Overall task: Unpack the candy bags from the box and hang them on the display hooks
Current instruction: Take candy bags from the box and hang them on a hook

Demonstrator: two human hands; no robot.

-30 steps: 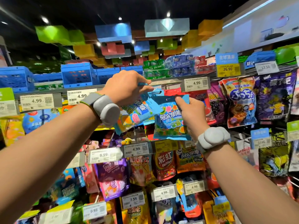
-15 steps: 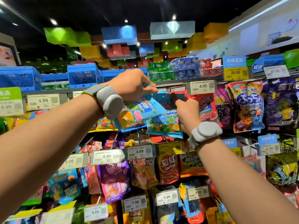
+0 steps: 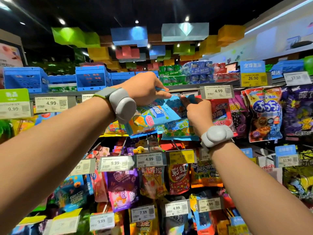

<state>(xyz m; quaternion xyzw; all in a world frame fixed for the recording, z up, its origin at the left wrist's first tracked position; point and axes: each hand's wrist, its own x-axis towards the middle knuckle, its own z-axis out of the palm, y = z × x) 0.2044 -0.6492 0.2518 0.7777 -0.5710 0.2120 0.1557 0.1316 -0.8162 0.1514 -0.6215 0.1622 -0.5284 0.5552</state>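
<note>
My left hand [image 3: 147,89] grips the top of a blue candy bag [image 3: 149,117] that hangs tilted below it, orange fruit printed on its lower part. My right hand [image 3: 197,112] pinches the top edge of a second blue candy bag [image 3: 177,128] and holds it up at the tip of a metal display hook [image 3: 183,90] in the top row. The hook's 4.99 price tag [image 3: 217,91] sits just right of my fingers. Whether the bag's hole is on the hook is hidden by my fingers. No box is in view.
Red and purple candy bags [image 3: 237,114] hang to the right on neighbouring hooks. Lower rows hold many bags behind price tags [image 3: 149,159]. Blue crates [image 3: 92,78] and gum packs [image 3: 186,72] stand on the top shelf.
Both hands have risen with their bags. The right hand's bag has moved up from in front of the lower rows to the top hook's tip.
</note>
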